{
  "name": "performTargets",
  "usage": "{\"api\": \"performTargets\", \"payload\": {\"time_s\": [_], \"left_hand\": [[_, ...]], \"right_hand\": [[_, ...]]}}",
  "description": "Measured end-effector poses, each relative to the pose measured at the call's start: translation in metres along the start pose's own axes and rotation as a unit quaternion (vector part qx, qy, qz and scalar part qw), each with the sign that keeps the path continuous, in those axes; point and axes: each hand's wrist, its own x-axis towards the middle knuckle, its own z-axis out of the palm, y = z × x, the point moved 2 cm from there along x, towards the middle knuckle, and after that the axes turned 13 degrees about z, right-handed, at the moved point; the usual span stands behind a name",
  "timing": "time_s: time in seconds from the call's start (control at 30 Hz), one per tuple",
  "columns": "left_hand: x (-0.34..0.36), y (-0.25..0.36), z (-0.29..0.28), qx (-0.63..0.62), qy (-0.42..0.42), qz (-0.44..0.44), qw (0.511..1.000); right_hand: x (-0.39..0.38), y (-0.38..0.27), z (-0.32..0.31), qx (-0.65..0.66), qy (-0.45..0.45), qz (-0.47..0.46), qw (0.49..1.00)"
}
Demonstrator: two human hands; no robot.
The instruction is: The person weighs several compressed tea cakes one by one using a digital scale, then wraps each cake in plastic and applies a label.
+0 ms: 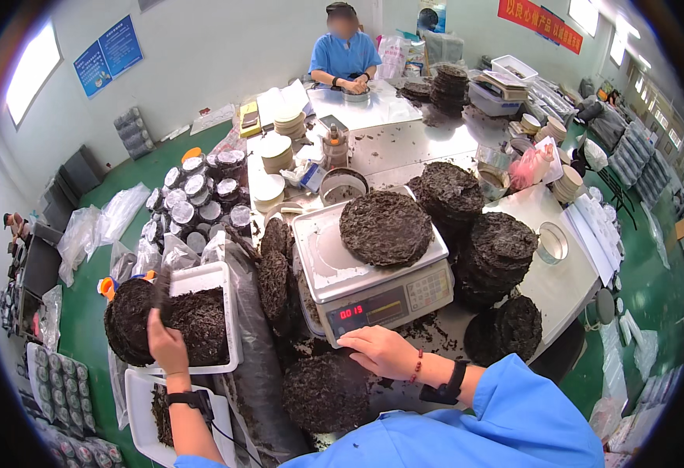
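Observation:
My left hand [168, 343] is at the left, over the edge of a white tray [234, 312] that holds dark, flaky material like dried seaweed. Its fingers are closed, and a blurred dark piece [162, 290] rises from them; I cannot make out what it is. Close beside that hand is a dark round cake [127, 324] of similar material. With fingers stretched out, my right hand [382, 352] rests by the front edge of a digital scale [381, 308]. On the scale's pan lies a dark, rough round cake [385, 228]. Below the scale, another cake [325, 392] lies near my body.
Stacks of dark cakes [494, 253] stand right of the scale. A metal ring [552, 242] lies beyond them. Plastic-wrapped round packs [195, 187] are heaped at the left. A second white tray [141, 413] sits nearest me. Across the table a person in blue [345, 56] works.

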Motion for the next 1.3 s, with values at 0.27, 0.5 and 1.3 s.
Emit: {"api": "performTargets", "payload": {"time_s": [0.27, 0.5, 1.3], "left_hand": [[0.070, 0.154, -0.130, -0.456, -0.100, 0.017, 0.884], [-0.021, 0.260, -0.088, -0.661, -0.291, -0.068, 0.688], [-0.176, 0.498, 0.070, -0.384, -0.284, 0.006, 0.879]], "right_hand": [[0.025, -0.018, -0.036, 0.243, 0.015, 0.085, 0.966], [-0.033, 0.006, -0.052, 0.159, -0.253, 0.153, 0.942], [-0.237, 0.256, 0.051, 0.051, -0.226, 0.438, 0.869]]}}
